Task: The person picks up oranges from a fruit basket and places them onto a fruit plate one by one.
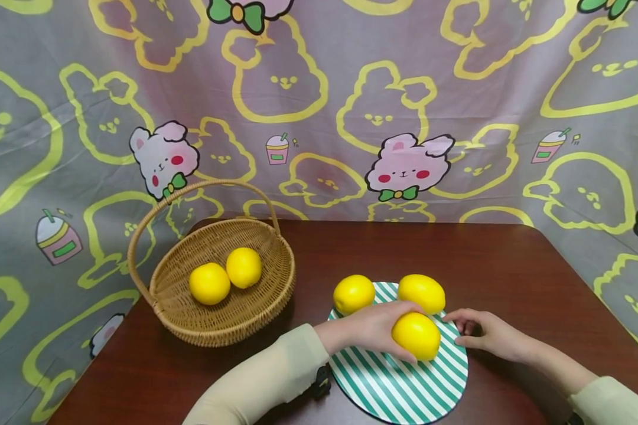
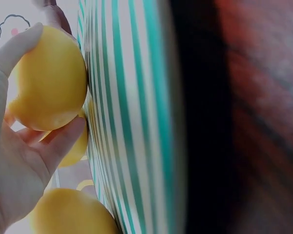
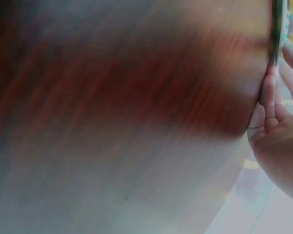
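My left hand [image 1: 380, 330] grips a yellow lemon [image 1: 416, 336] over a round board with green and white stripes [image 1: 399, 395]. In the left wrist view, thumb and fingers curl round that lemon [image 2: 51, 78], close against the striped surface. Two more lemons lie at the board's far side, one on the left [image 1: 354, 294] and one on the right [image 1: 422, 293]. At the board's right edge is my right hand [image 1: 491, 336], its fingers loosely bent with the tips at the rim. The right wrist view shows its lower fingers [image 3: 268, 92] by the tabletop.
A wicker basket [image 1: 228, 333] with a tall handle stands on the left, holding two lemons [image 1: 210, 284]. The brown wooden table [image 1: 489, 254] reaches back to a curtain [image 1: 319, 118] printed with cartoon rabbits, which also hangs along both sides.
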The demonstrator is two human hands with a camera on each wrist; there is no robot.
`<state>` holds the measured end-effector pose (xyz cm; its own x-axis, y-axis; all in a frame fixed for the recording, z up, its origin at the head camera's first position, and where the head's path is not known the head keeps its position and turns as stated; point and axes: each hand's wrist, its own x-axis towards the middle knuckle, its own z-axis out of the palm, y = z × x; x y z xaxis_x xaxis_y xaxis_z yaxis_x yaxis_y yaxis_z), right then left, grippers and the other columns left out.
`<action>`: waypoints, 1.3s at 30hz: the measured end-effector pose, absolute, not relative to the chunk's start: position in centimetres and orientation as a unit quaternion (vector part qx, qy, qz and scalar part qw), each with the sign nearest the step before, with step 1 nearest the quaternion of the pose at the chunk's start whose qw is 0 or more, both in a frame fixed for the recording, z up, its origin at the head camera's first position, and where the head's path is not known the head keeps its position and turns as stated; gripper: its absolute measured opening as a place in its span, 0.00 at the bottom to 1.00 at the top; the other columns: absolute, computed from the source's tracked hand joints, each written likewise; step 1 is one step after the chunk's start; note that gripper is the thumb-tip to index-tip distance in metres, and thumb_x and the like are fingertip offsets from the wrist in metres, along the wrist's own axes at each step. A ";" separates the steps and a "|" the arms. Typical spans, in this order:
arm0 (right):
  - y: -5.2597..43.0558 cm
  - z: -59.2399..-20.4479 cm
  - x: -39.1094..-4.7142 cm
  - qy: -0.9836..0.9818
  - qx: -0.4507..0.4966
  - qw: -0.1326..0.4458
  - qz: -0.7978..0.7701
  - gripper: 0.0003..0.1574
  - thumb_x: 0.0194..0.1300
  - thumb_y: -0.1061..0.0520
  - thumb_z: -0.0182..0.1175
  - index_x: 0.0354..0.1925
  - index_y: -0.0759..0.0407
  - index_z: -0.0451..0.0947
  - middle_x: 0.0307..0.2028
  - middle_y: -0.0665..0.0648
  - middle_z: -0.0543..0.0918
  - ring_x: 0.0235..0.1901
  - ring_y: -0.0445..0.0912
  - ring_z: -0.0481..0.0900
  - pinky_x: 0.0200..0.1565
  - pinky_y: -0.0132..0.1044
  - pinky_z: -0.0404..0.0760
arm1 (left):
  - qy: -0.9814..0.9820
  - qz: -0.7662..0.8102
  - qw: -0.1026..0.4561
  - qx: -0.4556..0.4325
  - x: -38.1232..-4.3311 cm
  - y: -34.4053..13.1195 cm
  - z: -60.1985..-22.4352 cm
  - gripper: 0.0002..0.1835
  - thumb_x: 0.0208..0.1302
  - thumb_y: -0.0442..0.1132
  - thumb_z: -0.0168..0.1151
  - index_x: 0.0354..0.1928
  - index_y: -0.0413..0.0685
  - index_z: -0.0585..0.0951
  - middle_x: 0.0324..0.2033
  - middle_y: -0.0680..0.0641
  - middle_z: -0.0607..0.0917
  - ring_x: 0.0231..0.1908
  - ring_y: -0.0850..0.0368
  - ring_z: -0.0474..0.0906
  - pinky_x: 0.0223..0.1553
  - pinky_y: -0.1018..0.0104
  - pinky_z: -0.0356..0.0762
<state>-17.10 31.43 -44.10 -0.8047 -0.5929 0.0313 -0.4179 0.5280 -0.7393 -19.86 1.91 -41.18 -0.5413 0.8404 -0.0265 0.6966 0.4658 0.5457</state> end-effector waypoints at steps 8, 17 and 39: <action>31.4 -44.3 -17.2 0.867 -0.292 0.109 -0.390 0.23 0.64 0.58 0.65 0.55 0.64 0.74 0.33 0.48 0.74 0.31 0.40 0.72 0.32 0.31 0.73 | 0.845 0.234 0.157 0.455 -19.7 2.3 -41.0 0.43 0.51 0.59 0.73 0.68 0.65 0.64 0.59 0.64 0.72 0.51 0.69 0.69 0.51 0.72 0.68; 31.4 -44.3 -17.3 0.871 -0.282 0.116 -0.386 0.24 0.63 0.56 0.65 0.55 0.63 0.75 0.33 0.48 0.74 0.31 0.40 0.72 0.33 0.31 0.74 | 0.838 0.239 0.175 0.458 -19.7 2.3 -41.1 0.45 0.49 0.57 0.75 0.68 0.66 0.63 0.60 0.62 0.71 0.52 0.68 0.69 0.52 0.71 0.68; 31.4 -44.3 -17.2 0.871 -0.272 0.127 -0.390 0.25 0.63 0.56 0.66 0.56 0.64 0.74 0.33 0.49 0.74 0.31 0.41 0.72 0.32 0.31 0.74 | 0.811 0.263 0.217 0.476 -19.7 1.8 -40.7 0.45 0.51 0.54 0.75 0.69 0.63 0.63 0.63 0.63 0.68 0.56 0.71 0.66 0.57 0.71 0.64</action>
<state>-17.21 31.35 -44.29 -0.8196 -0.5728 -0.0097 -0.3743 0.5483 -0.7479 -19.70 1.78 -40.69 -0.4532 0.8857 -0.1012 0.6570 0.4085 0.6336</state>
